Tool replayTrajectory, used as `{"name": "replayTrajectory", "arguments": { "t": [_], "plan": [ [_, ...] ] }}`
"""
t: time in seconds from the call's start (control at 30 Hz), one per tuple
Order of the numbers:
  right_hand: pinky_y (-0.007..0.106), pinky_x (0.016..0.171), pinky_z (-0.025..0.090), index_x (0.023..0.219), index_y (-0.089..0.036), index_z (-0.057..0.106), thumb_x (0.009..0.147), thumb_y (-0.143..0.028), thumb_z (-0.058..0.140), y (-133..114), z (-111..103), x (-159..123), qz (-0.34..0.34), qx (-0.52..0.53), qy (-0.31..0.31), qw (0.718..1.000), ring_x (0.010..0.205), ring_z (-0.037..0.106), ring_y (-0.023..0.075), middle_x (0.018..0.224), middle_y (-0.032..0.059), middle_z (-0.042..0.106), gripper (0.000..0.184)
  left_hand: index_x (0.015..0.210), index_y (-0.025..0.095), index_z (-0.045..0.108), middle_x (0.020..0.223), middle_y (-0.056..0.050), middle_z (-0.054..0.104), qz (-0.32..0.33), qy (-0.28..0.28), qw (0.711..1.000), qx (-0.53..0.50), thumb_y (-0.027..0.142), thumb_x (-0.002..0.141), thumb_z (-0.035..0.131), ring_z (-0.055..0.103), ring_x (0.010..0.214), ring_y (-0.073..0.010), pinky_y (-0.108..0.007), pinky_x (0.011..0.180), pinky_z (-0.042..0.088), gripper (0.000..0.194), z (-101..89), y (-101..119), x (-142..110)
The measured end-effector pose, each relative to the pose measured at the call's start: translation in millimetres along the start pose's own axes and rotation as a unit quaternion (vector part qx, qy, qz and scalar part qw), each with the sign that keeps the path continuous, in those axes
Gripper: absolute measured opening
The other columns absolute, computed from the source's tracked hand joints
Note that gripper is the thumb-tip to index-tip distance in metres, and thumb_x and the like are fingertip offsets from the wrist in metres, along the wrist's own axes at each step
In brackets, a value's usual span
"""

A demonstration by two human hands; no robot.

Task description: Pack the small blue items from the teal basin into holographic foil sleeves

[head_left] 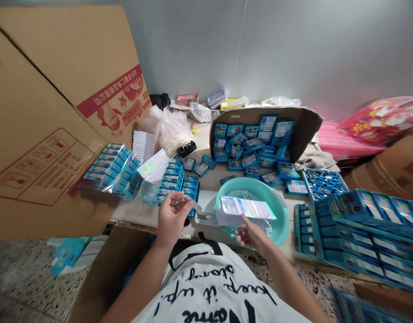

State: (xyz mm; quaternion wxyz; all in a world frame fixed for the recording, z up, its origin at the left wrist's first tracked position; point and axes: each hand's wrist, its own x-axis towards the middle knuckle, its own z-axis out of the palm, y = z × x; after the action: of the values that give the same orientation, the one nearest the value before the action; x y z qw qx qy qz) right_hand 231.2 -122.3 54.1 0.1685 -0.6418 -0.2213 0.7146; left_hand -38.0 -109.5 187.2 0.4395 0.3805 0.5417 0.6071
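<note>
My left hand (173,217) is closed, thumb and fingertips pinching a small clear strip (197,207) whose kind is hard to make out. My right hand (252,234) has its thumb on the near edge of a shiny white sticker sheet (248,207), its other fingers curled below. That sheet is over a turquoise basin (283,220) of small white beads. Left of the basin is a white scale-like device (206,197), partly covered. Beyond my left hand stand rows of small blue boxes (173,177).
An open carton (304,121) spills loose blue boxes at the back. Blue display trays (361,233) are stacked at right, beside a box of small round pieces (324,184). Wrapped blue boxes (108,168) and a large cardboard carton (41,112) stand left. A clear bag (171,130) sits behind.
</note>
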Motion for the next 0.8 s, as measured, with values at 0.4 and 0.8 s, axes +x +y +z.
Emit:
{"name": "replayTrajectory", "arguments": {
  "t": [0.4,0.8],
  "plan": [
    [0.028,0.073,0.051,0.128,-0.023,0.057,0.082,-0.052,0.070,-100,139,-83,-0.389,-0.144,-0.160,0.895,0.087,0.064,0.0186,0.109,0.0066,0.068,0.056,0.110,0.020,0.059,0.106,-0.004,0.063,0.030,0.069,0.997,0.001,0.028,0.072,0.083,0.065,0.084,-0.0110,-0.024,0.079,0.054,0.046,-38.3,25,9],
    [0.025,0.061,0.054,0.073,-0.019,0.069,0.080,-0.058,0.067,-133,198,-73,-0.459,-0.126,-0.067,0.877,0.066,0.064,0.0200,0.068,0.0057,0.068,0.040,0.106,0.016,0.060,0.083,-0.001,0.066,-0.058,0.005,0.996,-0.060,0.026,0.071,0.080,0.064,0.075,-0.0118,-0.025,0.076,0.051,0.042,-65.7,39,38]
  ]
}}
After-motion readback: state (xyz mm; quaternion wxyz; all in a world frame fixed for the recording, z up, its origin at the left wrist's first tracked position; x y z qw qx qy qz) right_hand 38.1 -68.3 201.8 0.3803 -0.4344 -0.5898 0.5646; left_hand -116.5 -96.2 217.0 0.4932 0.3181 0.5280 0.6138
